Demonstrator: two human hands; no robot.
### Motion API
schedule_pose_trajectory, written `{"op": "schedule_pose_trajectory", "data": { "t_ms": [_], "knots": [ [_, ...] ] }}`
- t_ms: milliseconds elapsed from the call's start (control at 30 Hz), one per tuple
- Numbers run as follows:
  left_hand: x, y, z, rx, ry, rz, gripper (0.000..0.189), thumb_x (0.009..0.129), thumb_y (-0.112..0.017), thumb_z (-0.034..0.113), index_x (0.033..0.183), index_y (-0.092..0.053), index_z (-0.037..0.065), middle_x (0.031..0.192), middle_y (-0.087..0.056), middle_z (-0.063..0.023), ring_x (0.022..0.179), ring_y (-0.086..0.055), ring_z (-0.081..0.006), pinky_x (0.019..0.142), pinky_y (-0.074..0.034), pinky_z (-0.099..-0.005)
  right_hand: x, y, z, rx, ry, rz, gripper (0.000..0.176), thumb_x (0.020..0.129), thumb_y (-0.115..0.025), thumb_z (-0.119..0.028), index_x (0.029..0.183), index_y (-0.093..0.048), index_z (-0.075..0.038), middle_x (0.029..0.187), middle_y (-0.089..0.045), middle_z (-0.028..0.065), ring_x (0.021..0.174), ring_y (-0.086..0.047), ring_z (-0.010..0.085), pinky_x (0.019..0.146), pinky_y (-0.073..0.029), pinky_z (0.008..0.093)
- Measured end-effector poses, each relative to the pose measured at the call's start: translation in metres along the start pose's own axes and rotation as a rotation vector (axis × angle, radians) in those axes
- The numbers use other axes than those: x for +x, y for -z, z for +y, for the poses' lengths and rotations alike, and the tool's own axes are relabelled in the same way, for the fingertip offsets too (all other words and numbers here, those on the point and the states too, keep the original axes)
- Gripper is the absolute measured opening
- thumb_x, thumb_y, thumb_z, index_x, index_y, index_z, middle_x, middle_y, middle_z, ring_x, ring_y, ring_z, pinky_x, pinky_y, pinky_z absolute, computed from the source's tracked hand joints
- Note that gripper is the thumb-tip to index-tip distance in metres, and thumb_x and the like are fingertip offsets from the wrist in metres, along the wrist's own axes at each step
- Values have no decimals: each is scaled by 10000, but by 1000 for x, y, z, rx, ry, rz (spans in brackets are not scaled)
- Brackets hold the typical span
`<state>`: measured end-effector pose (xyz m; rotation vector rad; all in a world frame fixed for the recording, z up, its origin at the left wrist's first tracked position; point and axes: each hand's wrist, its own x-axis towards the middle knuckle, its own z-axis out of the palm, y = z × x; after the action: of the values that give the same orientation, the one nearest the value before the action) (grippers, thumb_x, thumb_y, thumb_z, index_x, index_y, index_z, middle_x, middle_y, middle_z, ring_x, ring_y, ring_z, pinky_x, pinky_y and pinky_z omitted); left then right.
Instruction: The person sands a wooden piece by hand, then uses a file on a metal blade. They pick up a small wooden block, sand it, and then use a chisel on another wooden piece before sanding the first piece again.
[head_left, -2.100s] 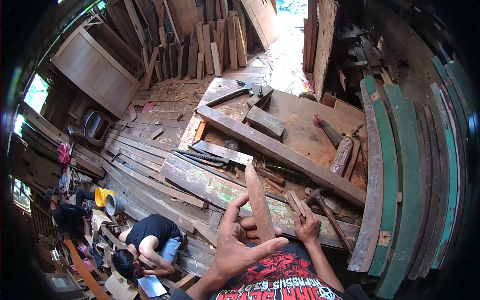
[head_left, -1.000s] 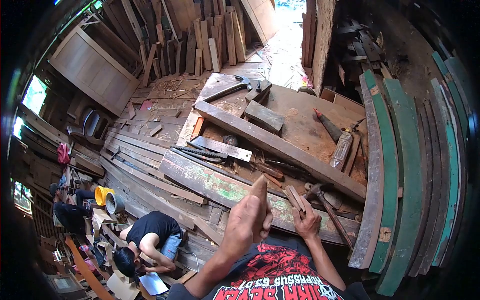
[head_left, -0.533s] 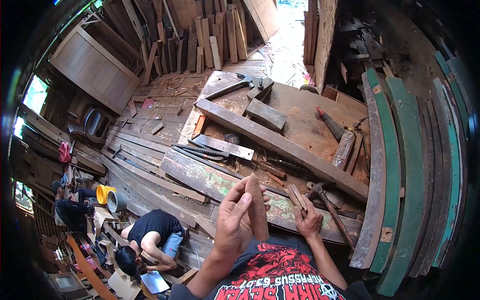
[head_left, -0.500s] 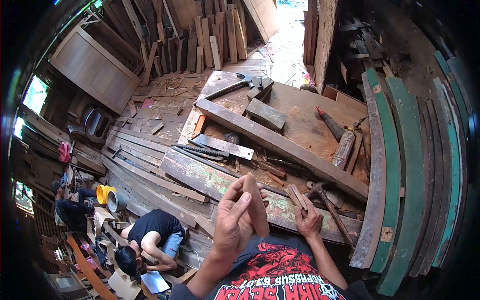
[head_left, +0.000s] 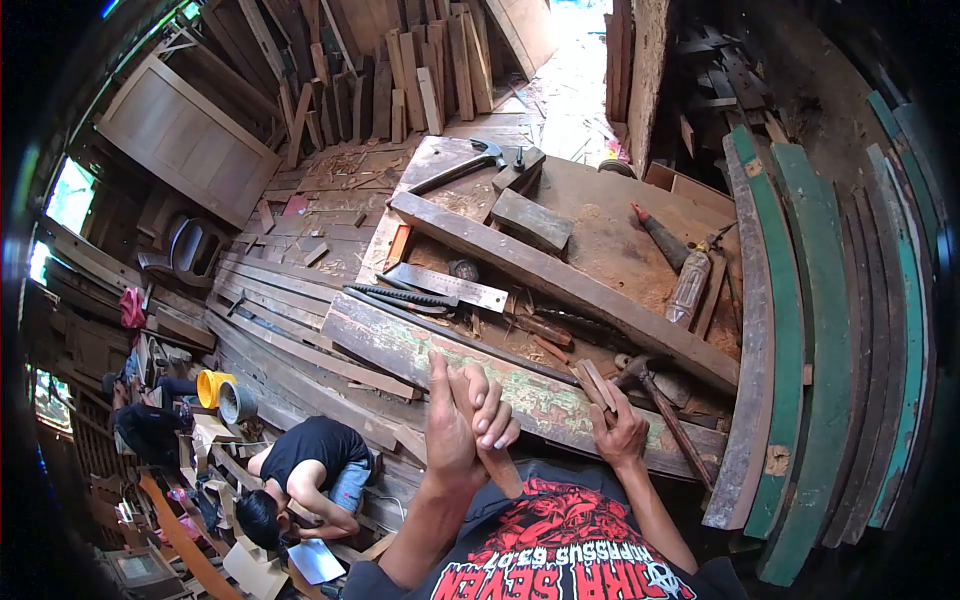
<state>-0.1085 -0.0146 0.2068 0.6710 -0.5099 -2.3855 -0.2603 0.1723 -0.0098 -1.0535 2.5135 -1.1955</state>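
Head view: wood check going on, both hands full
Left hand point(head_left: 452, 440) is gripping a slim, tapered wood piece point(head_left: 500, 472), fingers curled round its middle, lower end slanting down over the printed shirt point(head_left: 560, 545). Right hand point(head_left: 622, 436) is pinching some small wood strips point(head_left: 594, 384) above the painted board point(head_left: 375, 338), hammer point(head_left: 672, 420) just beside it; can't tell if that hand's resting on the board. Looks like a handle-and-inspect step to me, nothing being cut or struck. Any regrip would call for steady left fingers and a gentle wrist turn, keeping the strips pinched and away from that hammer, imo.
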Motion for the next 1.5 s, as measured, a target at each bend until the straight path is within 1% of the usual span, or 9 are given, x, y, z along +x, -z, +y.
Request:
{"op": "schedule_pose_trajectory", "data": {
  "t_ms": [233,367,467,500,600,633,767,1033,1500],
  "knots": [
    [4,12,0,-102,-78,-49,279,1176,-460,253,1402,-529,104,1016,-574,-66,843,-607,-128,681,-563,-286,1,1,0,2,22,2,526,975,-735,-382,1390,-667,-65,1097,-764,271,956,-751,475,780,-595,518],
    [19,34,5,-507,317,75,286,1144,-471,170,1303,-618,-17,1103,-660,-162,1043,-664,-265,981,-567,-404,-3,-1,5,-2,24,-2,536,976,-733,-381,1408,-654,-74,1100,-764,268,957,-748,476,779,-594,518],
    [23,57,-16,-627,280,144,322,1137,-496,209,1316,-608,-34,1100,-662,-172,1085,-655,-288,992,-562,-398,0,0,3,13,17,-1,535,974,-736,-376,1410,-653,-76,1102,-765,266,960,-747,476,781,-594,517],
    [24,43,-14,-633,330,303,337,1159,-455,252,1292,-620,-10,997,-660,-101,915,-671,-205,835,-588,-346,0,0,3,16,10,-1,531,973,-737,-374,1405,-657,-76,1101,-765,265,961,-747,476,783,-594,517],
    [24,53,-21,-772,407,-106,358,1179,-399,307,1110,-631,43,841,-614,-6,658,-593,-102,626,-541,-291,-1,2,2,26,14,17,515,969,-745,-366,1387,-670,-74,1092,-767,262,962,-749,473,785,-596,513],
    [23,49,-19,-715,380,76,411,1192,-364,384,951,-545,104,669,-444,61,486,-416,-45,486,-409,-241,0,2,2,31,21,27,510,967,-748,-363,1381,-675,-73,1087,-768,261,962,-750,472,786,-597,512],
    [27,54,-16,-605,413,-34,545,1158,-390,534,790,-488,144,613,-426,59,511,-458,-65,566,-465,-267,-1,-1,6,48,22,46,501,965,-756,-357,1366,-682,-66,1066,-770,258,961,-753,466,787,-600,506],
    [38,65,-18,-524,204,15,364,1156,-425,390,987,-564,98,773,-524,23,723,-553,-123,851,-513,-342,-1,-1,5,56,28,54,510,965,-752,-368,1364,-680,-59,1071,-770,260,960,-754,465,790,-600,507],
    [45,131,-13,-90,-421,545,317,1106,-525,257,817,-448,151,731,-399,20,674,-409,-120,759,-450,-314,0,-5,4,39,36,48,508,977,-744,-349,1375,-673,-41,1109,-759,285,975,-750,483,809,-599,518]
  ]
}}
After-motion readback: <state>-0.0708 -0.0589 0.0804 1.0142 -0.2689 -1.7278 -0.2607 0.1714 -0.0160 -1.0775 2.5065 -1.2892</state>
